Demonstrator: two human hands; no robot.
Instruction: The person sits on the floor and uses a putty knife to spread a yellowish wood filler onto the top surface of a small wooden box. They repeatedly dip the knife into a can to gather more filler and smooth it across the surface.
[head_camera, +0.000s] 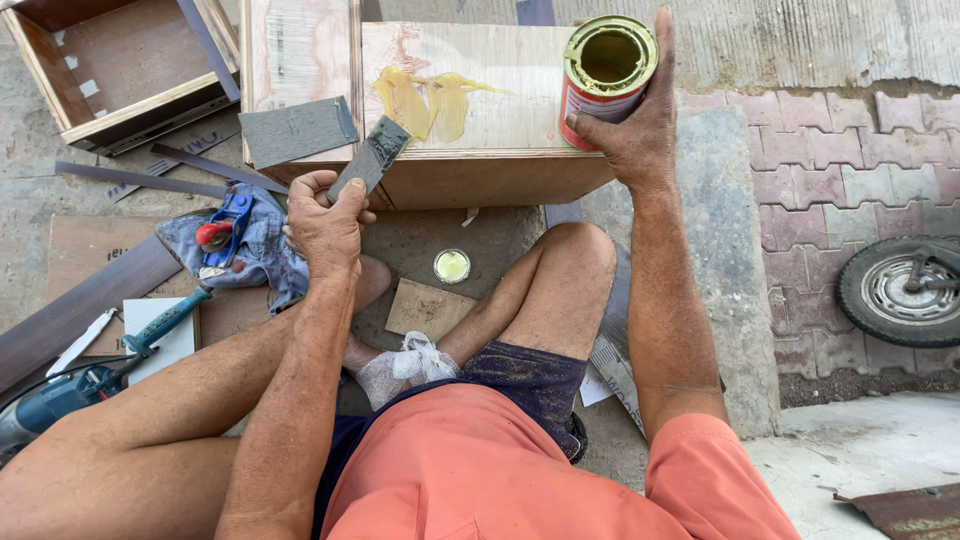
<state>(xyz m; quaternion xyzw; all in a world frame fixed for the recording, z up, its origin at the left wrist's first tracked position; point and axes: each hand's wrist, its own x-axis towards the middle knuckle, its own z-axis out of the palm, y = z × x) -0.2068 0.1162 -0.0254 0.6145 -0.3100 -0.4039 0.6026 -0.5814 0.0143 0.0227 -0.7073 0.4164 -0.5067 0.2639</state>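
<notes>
An open wooden drawer box (118, 62) sat at the upper left, dark laminate strips (150, 178) lying below it. A blue cloth (250, 250) held a blue-and-red tool (222, 230). A round lid (452, 266) lay on the ground beside a small wooden offcut (424, 308). A power tool (60, 395) rested at the far left, a wheel (905, 290) at the right
</notes>
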